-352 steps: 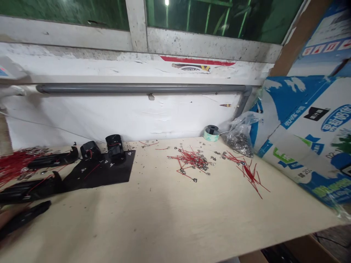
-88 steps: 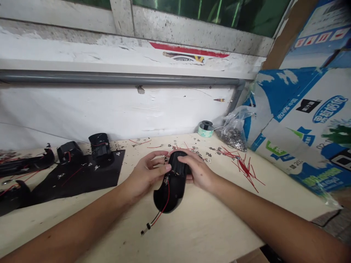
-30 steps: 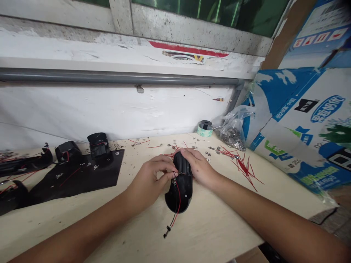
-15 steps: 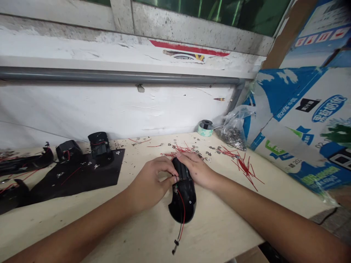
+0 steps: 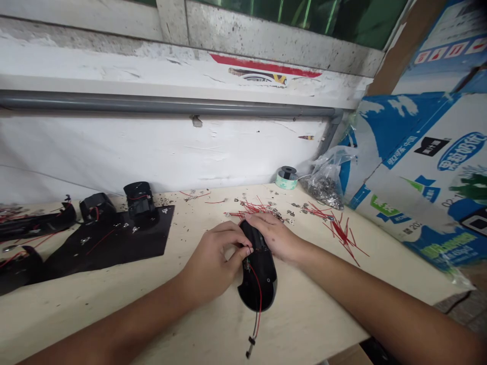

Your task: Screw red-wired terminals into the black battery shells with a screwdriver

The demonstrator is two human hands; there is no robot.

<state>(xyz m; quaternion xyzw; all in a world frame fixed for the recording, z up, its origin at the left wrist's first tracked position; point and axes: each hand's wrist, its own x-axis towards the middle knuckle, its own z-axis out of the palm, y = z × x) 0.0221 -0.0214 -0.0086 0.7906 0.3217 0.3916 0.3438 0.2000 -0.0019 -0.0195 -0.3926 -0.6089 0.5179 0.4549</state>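
Observation:
A black plastic housing (image 5: 258,286), long with a rounded near end, lies lengthwise on the table in front of me. My right hand (image 5: 276,237) grips its far part from the right, fingers over the top. My left hand (image 5: 216,253) pinches a thin wire at the housing's left edge, thumb against forefinger; the wire's far end is hidden. Just below those fingertips sits a small circuit board (image 5: 248,264). A red wire (image 5: 261,294) and a dark one run from there over the near end to a small metal-tipped part (image 5: 250,347) on the table.
Loose red wires (image 5: 342,233) and small metal tabs lie scattered beyond my hands. A clear bag of metal pieces (image 5: 325,187) and a tape roll (image 5: 286,177) stand at the back. Black housings (image 5: 139,198) and a black sheet (image 5: 114,248) are at left, printed cartons (image 5: 418,167) at right.
The whole view has shifted slightly. The housing's near end and its trailing wires have swung a little to the right. Both hands keep their hold.

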